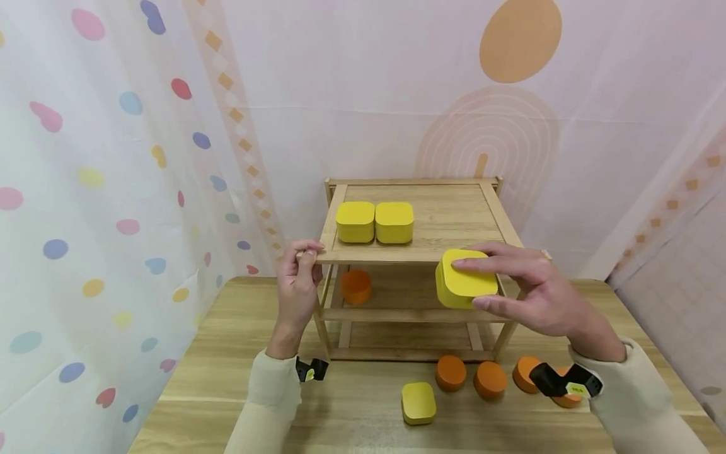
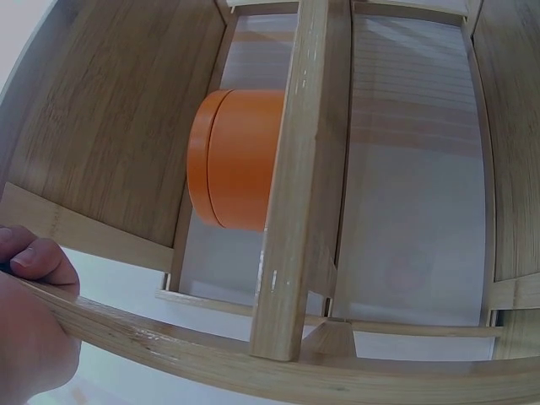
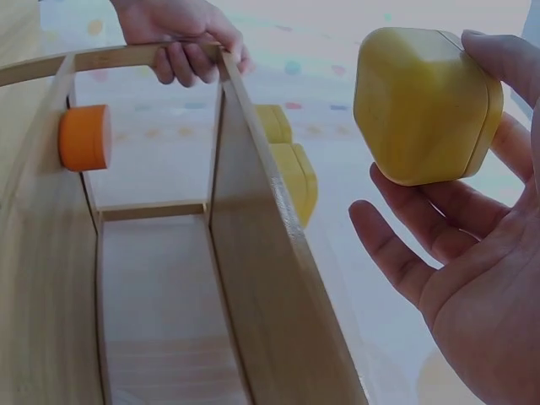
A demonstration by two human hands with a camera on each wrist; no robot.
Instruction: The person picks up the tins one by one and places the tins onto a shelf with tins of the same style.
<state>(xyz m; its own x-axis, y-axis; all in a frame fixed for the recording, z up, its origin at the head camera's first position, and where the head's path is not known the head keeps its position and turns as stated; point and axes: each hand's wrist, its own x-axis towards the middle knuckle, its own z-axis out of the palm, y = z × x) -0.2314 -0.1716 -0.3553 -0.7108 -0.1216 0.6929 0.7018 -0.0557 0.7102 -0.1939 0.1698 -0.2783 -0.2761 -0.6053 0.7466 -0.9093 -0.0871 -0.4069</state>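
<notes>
My right hand holds a yellow rounded-square box between thumb and fingers, in front of the top shelf's right part. In the right wrist view that box appears lidded, apart from the wood. My left hand grips the front left corner of the wooden rack, its fingers curled over the edge. Two more yellow boxes, one left and one right, stand side by side on the top shelf. An orange round box sits on the middle shelf at the left.
On the wooden table before the rack lies another yellow box. Several orange round boxes stand in a row to its right, partly below my right wrist. A patterned curtain hangs behind the rack and along the left side.
</notes>
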